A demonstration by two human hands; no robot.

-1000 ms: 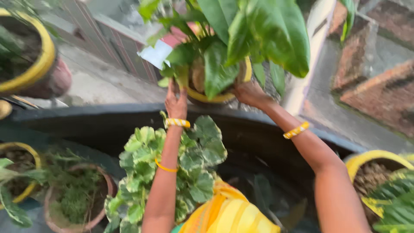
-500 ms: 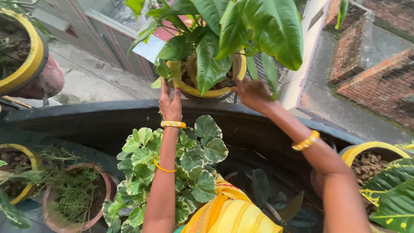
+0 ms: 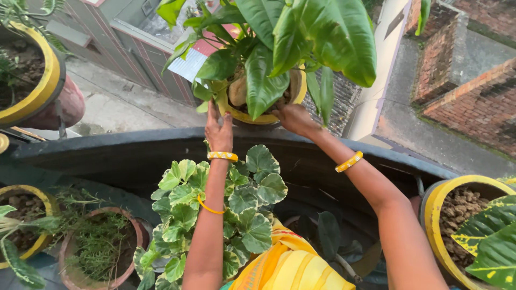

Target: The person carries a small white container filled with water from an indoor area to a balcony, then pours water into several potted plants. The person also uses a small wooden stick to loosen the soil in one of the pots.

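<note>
A yellow-rimmed pot (image 3: 252,116) holding a large-leafed green plant (image 3: 301,37) stands on the dark curved ledge (image 3: 123,139). My left hand (image 3: 217,129) rests flat against the pot's left side, fingers up. On the pot's right side my right hand (image 3: 293,118) has its fingers at the rim under the leaves. Both wrists wear yellow bangles. Below my arms grows a plant with variegated round leaves (image 3: 215,209).
A yellow-rimmed pot (image 3: 37,80) sits on the ledge at far left. A terracotta pot of fine green herbs (image 3: 99,247) and another yellow pot (image 3: 27,215) stand lower left. At right is a yellow pot with pebbles (image 3: 457,215). Beyond the ledge lie a street and brick walls far below.
Both hands have closed in on the big-leafed pot. The right hand moved left and down to the rim. The view has shifted slightly.
</note>
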